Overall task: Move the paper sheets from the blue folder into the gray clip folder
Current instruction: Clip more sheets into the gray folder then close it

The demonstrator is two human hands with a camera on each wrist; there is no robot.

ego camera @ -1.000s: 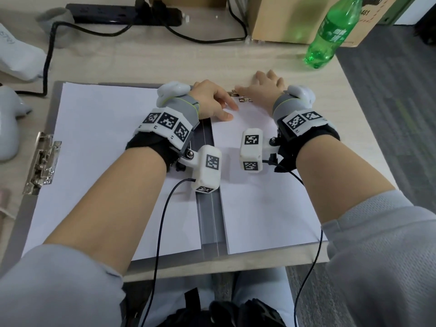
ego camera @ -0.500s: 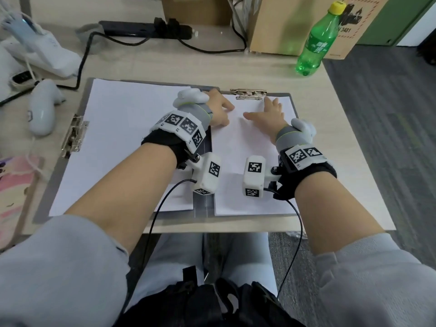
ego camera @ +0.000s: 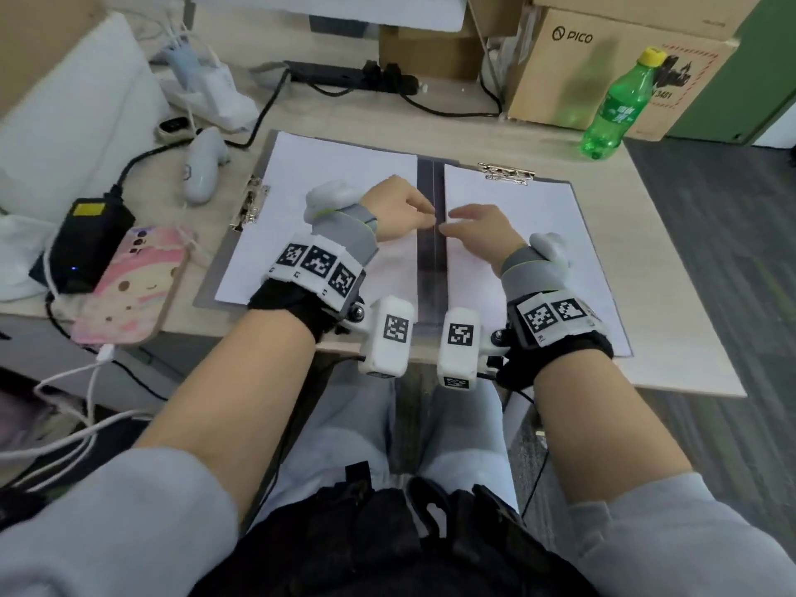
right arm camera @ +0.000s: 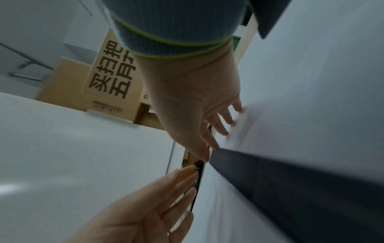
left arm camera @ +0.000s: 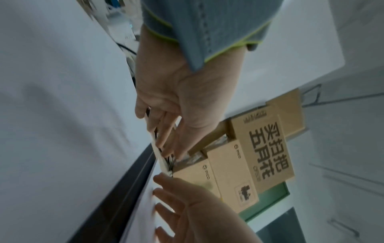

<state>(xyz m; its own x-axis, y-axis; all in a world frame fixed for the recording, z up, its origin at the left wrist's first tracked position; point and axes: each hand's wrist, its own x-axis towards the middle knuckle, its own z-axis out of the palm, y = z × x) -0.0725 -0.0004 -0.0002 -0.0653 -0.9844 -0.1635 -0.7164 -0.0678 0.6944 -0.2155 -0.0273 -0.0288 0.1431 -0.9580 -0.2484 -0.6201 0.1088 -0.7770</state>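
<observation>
The gray clip folder (ego camera: 430,252) is seen lying open on the table (ego camera: 672,234), a stack of white paper sheets on each half. The left hand (ego camera: 394,209) is held over the inner edge of the left paper stack (ego camera: 327,200), its fingers relaxed and loosely extended toward the dark spine; nothing is gripped by it. The right hand (ego camera: 478,230) is spread, fingers straight, with the fingertips (right arm camera: 225,131) laid on the right paper stack (ego camera: 538,234) just beside the spine; nothing is grasped. The fingertips of both hands nearly meet above the spine. One metal clip (ego camera: 506,173) is found beyond the right hand at the far edge, another metal clip (ego camera: 252,202) outward of the left hand at the folder's left edge. A green bottle (ego camera: 616,107) stands far beyond the right hand.
</observation>
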